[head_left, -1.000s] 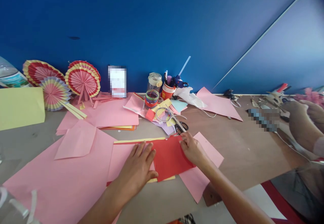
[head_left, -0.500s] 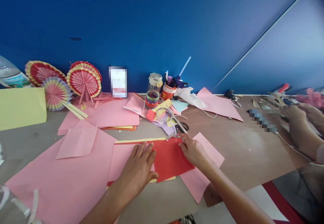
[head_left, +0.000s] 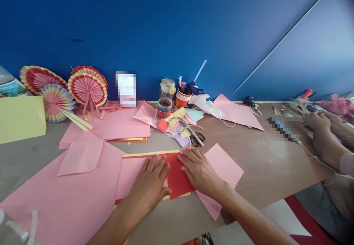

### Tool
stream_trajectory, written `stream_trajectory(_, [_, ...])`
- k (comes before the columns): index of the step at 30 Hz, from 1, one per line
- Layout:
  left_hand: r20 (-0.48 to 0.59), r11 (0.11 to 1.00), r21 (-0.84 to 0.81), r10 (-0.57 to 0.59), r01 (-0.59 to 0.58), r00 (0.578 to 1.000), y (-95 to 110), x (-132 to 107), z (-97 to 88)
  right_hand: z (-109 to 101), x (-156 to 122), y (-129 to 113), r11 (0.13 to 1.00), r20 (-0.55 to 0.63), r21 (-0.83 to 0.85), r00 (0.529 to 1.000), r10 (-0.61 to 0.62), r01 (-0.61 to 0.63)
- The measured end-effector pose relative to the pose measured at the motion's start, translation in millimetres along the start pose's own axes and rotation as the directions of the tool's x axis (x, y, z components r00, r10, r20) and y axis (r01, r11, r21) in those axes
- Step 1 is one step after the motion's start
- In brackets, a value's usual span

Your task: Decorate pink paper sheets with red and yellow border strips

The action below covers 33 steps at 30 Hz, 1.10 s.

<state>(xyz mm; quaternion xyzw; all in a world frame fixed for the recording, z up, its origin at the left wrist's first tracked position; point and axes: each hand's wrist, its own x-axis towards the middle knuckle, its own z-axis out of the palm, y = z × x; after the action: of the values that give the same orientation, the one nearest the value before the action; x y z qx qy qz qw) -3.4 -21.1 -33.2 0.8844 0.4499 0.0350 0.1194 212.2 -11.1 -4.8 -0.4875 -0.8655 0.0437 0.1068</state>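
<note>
The red paper lies on the table, partly under the right hand, whose fingers rest flattened on it. The left hand lies palm down, fingers slightly spread, on pink paper beside it. The red paper seems light, flexible and easily creased; flat fingertips near its edges should hold it safely.

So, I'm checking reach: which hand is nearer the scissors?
Right. The right hand is on the red paper, just in front of the scissors; the left hand is farther left.

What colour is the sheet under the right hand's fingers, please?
The sheet is red; the head view shows it best.
</note>
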Motion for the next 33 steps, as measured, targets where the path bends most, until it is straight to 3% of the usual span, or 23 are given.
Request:
stream_trajectory(3, [-0.031, 1.0, 0.002, 0.016, -0.016, 0.999, 0, -2, 1.6, 9, 3, 6, 0.998, 0.021, -0.018, 0.998, 0.056, -0.055])
stream_trajectory(9, [-0.006, 1.0, -0.005, 0.003, -0.003, 1.0, 1, 0, -0.7, 9, 5, 31, 0.968, -0.125, 0.183, 0.972, 0.197, -0.172])
stream_trajectory(14, [0.008, 1.0, -0.002, 0.001, -0.001, 1.0, 2, 0, -6.1, 14, 6, 49, 0.937, -0.169, 0.189, 0.931, 0.324, -0.293])
stream_trajectory(19, [0.045, 1.0, 0.005, -0.008, 0.008, 0.999, 1, 1, -5.9, 13, 5, 58, 0.805, -0.006, 0.343, 0.856, 0.516, -0.483])
stream_trajectory(23, [0.036, 1.0, -0.019, -0.003, 0.004, 0.999, 0, 1, -2.5, 1, 6, 54, 0.655, 0.176, 0.487, 0.8, 0.574, -0.578])
stream_trajectory(27, [-0.073, 0.999, -0.046, 0.016, -0.019, 0.997, -4, 0, -0.4, -6, 5, 50, 0.475, 0.227, 0.688, 0.784, 0.577, -0.549])
stream_trajectory(31, [-0.267, 0.988, -0.15, -0.004, -0.038, 0.964, -10, 0, -9.9, -15, 4, 44, 0.3, 0.13, 0.877, 0.787, 0.603, -0.375])
stream_trajectory(33, [-0.371, 0.973, -0.225, -0.039, -0.049, 0.928, -14, 0, -17.0, -22, 5, 41, 0.246, 0.057, 0.928, 0.759, 0.649, -0.279])
